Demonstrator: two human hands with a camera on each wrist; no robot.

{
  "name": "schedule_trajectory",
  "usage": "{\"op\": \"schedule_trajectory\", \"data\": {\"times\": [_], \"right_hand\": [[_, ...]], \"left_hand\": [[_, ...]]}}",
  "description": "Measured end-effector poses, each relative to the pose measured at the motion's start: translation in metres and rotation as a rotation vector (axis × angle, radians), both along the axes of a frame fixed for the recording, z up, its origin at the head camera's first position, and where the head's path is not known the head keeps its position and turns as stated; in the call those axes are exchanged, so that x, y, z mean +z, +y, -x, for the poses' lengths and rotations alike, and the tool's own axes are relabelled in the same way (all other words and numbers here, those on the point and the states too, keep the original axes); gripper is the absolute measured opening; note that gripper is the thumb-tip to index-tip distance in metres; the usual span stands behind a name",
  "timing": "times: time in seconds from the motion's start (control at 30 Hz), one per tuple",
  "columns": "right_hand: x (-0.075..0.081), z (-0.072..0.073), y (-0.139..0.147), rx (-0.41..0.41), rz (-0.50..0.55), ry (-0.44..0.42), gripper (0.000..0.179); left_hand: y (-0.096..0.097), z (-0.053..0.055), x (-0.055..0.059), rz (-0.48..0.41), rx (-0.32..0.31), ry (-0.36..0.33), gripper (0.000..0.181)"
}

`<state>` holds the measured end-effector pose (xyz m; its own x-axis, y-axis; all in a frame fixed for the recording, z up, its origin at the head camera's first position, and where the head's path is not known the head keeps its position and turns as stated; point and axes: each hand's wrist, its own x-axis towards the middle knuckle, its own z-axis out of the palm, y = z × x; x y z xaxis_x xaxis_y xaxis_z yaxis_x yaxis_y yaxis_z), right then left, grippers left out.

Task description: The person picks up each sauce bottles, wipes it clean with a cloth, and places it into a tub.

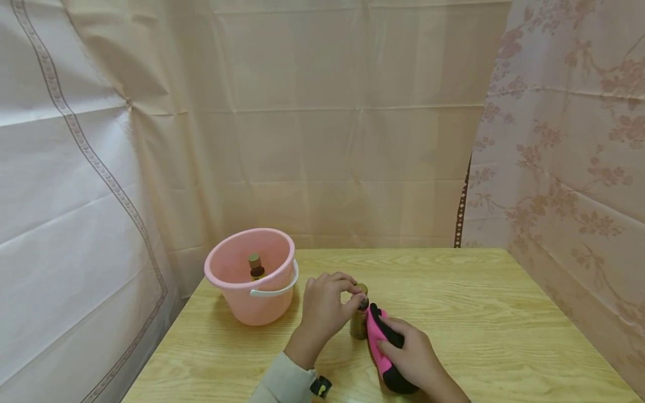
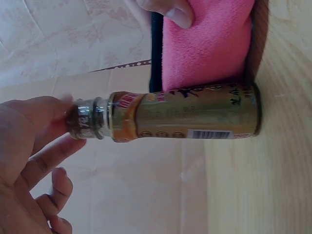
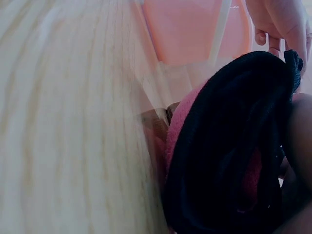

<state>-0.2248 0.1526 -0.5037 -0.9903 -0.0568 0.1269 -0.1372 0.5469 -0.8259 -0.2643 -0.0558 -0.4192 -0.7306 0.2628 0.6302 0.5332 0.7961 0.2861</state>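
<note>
A gold-labelled bottle (image 1: pixel 359 326) stands upright on the wooden table. My left hand (image 1: pixel 323 302) pinches it at the top; in the left wrist view, thumb and forefinger are round the dark cap (image 2: pixel 82 119) while the other fingers curl loosely. My right hand (image 1: pixel 415 354) grips a fuzzy pink pad (image 1: pixel 375 342) with black trim, pressed to the right side of the bottle. The right wrist view shows the pad's black fabric side (image 3: pixel 219 146), which hides most of the bottle.
To the left stands a pink bucket (image 1: pixel 257 308) with a white handle (image 1: pixel 274 292). Inside it is a dark bottle (image 1: pixel 256 267) with a gold cap. The table (image 1: pixel 484 324) reaches back to a beige curtain (image 1: pixel 327 140), with patterned curtains at both sides.
</note>
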Motion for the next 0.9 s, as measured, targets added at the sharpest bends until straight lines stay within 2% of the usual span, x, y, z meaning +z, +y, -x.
{"op": "schedule_trajectory", "data": {"times": [0.23,0.43,0.9], "right_hand": [[0.0006,0.0008,-0.0002,-0.018,0.007,0.009,0.049],[0.0035,-0.0002,-0.0003,-0.028,0.036,0.021,0.047],[0.0046,-0.0012,0.0006,-0.042,0.087,0.174,0.051]], "left_hand": [[0.0006,0.0025,-0.0025,-0.011,0.018,-0.010,0.019],[0.0014,0.0024,-0.0023,-0.009,0.010,0.024,0.017],[0.0016,0.0032,-0.0019,-0.014,-0.019,0.000,0.013]]}}
